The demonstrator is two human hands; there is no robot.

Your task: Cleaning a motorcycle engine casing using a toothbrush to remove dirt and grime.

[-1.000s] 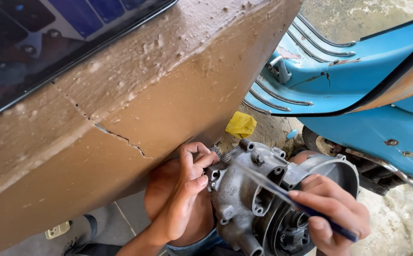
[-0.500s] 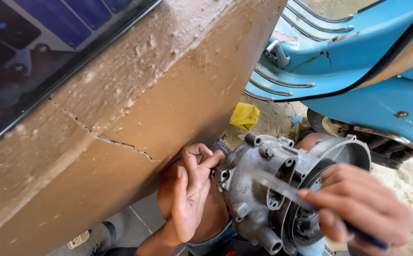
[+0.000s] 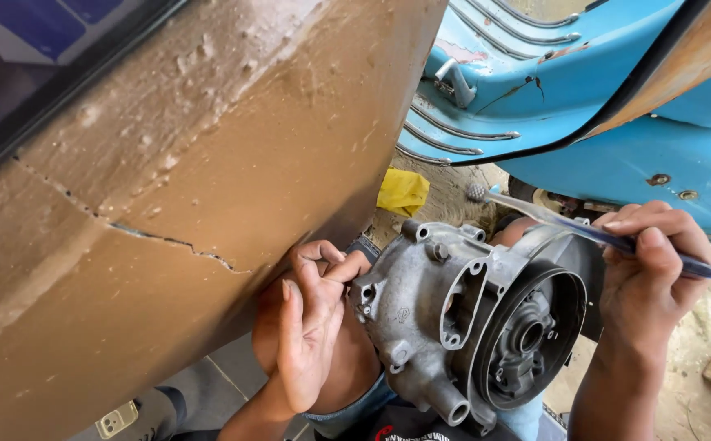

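engine casing (image 3: 453, 318) between hands: left (image 3: 311, 327) loosely curled, touching it; right (image 3: 649, 278) gripping brush (image 3: 584, 233).

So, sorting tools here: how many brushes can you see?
1. A toothbrush, held in the right hand above the engine casing, bristles pointing toward the yellow cloth. The brown panel may hide others.

Most of the left side is taken up by a big brown panel (image 3: 208, 163), scuffed and cracked across its face. Top right, a blue scooter body (image 3: 584, 90) with ribbed floor strips can be seen. A yellow rag (image 3: 402, 192) is left on the dusty concrete ground (image 3: 445, 200), all lit by daylight.
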